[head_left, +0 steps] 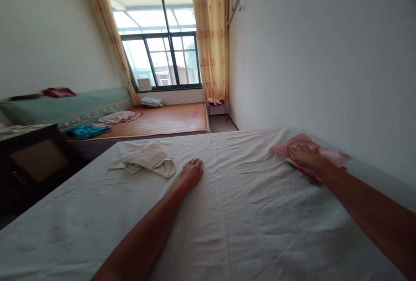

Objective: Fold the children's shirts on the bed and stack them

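A white sheet with shallow creases covers the broad surface in front of me. My left hand rests palm down on it near the middle, fingers stretched forward and nothing held. To its left lies a crumpled cream cloth, apart from the hand. At the right edge, beside the wall, my right hand lies over a folded pink cloth, its fingers somewhat blurred but extended across the fabric. Red and green patterned fabric shows under the pink cloth's near edge.
Beyond the sheet stands a bed with a brown mat, holding blue clothing and a pale garment. A dark cabinet is at left. A pink stool stands near the curtain. The white wall borders the right side.
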{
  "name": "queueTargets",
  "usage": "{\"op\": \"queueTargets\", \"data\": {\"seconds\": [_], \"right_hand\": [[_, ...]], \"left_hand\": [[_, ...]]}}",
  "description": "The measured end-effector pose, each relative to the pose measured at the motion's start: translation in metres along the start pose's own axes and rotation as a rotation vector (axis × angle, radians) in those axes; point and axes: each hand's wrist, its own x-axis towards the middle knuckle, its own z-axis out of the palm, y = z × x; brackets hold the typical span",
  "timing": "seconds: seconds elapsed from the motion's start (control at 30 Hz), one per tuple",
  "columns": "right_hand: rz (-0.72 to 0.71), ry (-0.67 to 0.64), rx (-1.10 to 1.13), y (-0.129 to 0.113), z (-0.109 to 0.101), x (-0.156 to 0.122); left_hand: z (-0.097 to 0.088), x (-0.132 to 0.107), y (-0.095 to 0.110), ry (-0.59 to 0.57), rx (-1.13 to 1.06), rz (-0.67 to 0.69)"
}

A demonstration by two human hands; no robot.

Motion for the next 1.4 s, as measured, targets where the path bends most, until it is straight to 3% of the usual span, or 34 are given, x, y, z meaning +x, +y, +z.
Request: {"op": "queueTargets", "data": {"seconds": [0.1,0.23,0.33,0.43,0.57,0.73,1.0,1.1,1.27,1.33,1.4], "right_hand": [[-0.137,-0.041,-0.046,-0.062,-0.005,0.000],[-0.418,-0.053,0.054,-0.165,-0.007,-0.028],[-0.548,-0.093,0.200,-0.227,-0.001,-0.048],[-0.641,-0.130,0.405,-0.269,0.007,-0.055],[-0.693,-0.111,0.667,-0.305,0.015,-0.060],[-0.668,-0.062,0.826,-0.316,0.029,-0.072],[-0.620,-0.095,0.876,-0.295,0.037,-0.070],[-0.643,-0.083,0.879,-0.295,0.033,-0.072],[-0.675,-0.066,0.878,-0.297,0.031,-0.075],[-0.627,-0.060,0.886,-0.297,0.031,-0.074],[-0.576,-0.043,0.939,-0.299,0.030,-0.074]], "left_hand": [[-0.014,-0.005,-0.017,-0.013,0.007,-0.018],[-0.036,-0.025,-0.072,0.061,0.058,-0.243],[-0.043,-0.044,-0.111,0.099,0.079,-0.390],[-0.041,-0.052,-0.130,0.110,0.077,-0.419],[-0.038,-0.051,-0.140,0.185,0.089,-0.466],[-0.039,-0.056,-0.162,0.343,0.146,-0.524],[-0.039,-0.049,-0.172,0.182,0.085,-0.438],[-0.038,-0.050,-0.171,0.181,0.095,-0.431],[-0.046,-0.056,-0.167,0.272,0.151,-0.444],[-0.057,-0.052,-0.156,0.281,0.141,-0.449],[-0.069,-0.044,-0.132,0.305,0.075,-0.415]]}}
